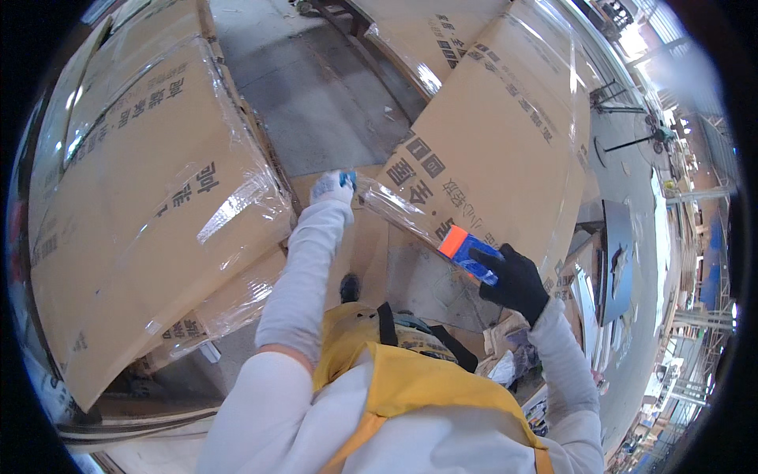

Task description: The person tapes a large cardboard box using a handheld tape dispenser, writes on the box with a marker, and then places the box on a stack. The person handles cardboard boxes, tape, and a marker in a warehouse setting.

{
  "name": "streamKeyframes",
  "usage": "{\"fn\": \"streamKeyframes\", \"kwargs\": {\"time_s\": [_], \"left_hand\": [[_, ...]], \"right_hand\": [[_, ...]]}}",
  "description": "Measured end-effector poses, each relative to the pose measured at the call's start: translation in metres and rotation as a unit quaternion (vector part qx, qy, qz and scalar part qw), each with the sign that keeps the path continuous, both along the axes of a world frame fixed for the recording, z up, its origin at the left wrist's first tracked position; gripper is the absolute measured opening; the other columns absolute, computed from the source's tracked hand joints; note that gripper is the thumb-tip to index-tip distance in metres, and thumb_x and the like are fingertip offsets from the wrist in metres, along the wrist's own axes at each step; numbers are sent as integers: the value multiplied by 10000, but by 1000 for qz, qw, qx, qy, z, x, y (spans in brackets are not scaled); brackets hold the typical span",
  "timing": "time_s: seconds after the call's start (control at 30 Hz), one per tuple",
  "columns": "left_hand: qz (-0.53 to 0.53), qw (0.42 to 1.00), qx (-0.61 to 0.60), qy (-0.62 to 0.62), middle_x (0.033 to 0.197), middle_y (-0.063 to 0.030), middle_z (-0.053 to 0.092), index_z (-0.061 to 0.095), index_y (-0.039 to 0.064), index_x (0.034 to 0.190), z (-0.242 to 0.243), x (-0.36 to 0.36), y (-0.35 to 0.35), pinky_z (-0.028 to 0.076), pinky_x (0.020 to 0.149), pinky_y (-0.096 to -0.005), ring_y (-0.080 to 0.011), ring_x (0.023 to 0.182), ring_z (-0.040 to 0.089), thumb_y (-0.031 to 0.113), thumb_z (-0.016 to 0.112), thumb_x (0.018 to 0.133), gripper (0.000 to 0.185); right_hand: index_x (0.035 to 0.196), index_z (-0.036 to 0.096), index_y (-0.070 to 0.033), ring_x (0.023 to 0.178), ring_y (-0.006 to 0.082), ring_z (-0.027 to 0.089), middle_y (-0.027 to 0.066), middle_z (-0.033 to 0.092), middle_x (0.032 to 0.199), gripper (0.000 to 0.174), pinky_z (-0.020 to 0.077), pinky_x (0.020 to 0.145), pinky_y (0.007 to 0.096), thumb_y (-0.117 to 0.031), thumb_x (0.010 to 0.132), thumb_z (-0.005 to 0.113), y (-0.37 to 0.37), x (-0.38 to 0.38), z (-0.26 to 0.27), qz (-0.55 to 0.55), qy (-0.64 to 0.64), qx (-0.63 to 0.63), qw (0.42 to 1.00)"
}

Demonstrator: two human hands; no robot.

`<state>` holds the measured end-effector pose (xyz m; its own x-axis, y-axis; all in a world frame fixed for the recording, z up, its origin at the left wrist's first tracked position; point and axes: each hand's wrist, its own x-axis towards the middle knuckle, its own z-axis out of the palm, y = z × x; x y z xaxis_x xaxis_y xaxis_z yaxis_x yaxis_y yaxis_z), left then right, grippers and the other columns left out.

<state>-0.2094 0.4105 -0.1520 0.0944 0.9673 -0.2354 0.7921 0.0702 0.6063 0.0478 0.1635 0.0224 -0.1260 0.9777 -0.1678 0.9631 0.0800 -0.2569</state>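
Observation:
My left hand [333,187], in a pale glove, is closed near the front corner of the right-hand carton, with a small teal-blue item [349,178] at its fingers; what that item is cannot be told. A strip of clear tape or film [394,198] runs along the edge of the large flat cardboard carton [491,148] from near that hand. In a black glove, my right hand [515,278] holds a blue tool with an orange end [468,252], possibly a tape dispenser, against the carton's near edge.
Another large carton [148,195] wrapped in clear film stands on the left. Grey concrete floor [308,101] shows between the cartons. Crumpled plastic and paper [506,361] lie low on the right, with a dark panel [616,260] beyond. My shoe [350,287] is on the floor.

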Motion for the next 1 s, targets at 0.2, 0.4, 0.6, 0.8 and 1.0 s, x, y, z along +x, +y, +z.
{"fn": "streamKeyframes", "kwargs": {"time_s": [0.2,0.4,0.6,0.8,1.0], "left_hand": [[158,696,-479,-512,908,-181,693,675,57,1014,-85,2,-10,586,632,-429,-297,787,688,355,575,930,325],[131,875,-211,-416,992,-142,675,667,30,1048,-109,-2,2,521,714,-367,-244,870,646,381,601,900,387],[165,807,-121,-554,1269,-106,551,424,-7,1379,-62,35,-29,530,862,-365,-263,1004,628,315,695,875,656],[218,626,-176,-727,1142,-64,614,536,80,1270,-28,132,-148,533,869,-373,-212,1002,611,246,734,852,492],[227,599,-370,-673,1021,-8,625,614,134,1133,-36,271,-348,532,813,-333,-165,915,608,251,753,837,348]], "right_hand": [[1286,575,-288,745,372,615,187,550,912,655,510,660,449,-296,651,737,12,12,-33,9,-9,4,1000],[1311,555,-278,767,369,601,180,547,902,653,499,654,445,-266,680,723,-4,13,-33,-20,50,-3,999],[1337,542,-244,822,374,607,173,563,949,711,508,711,439,-245,661,762,-115,93,-25,-31,65,4,997],[1315,569,-263,886,377,618,176,583,1004,720,515,787,451,-367,642,803,-298,242,-21,-72,7,-109,991],[1417,435,-237,970,412,597,217,572,1102,844,490,859,484,-339,658,790,-344,281,-104,-65,38,-121,990]]}}
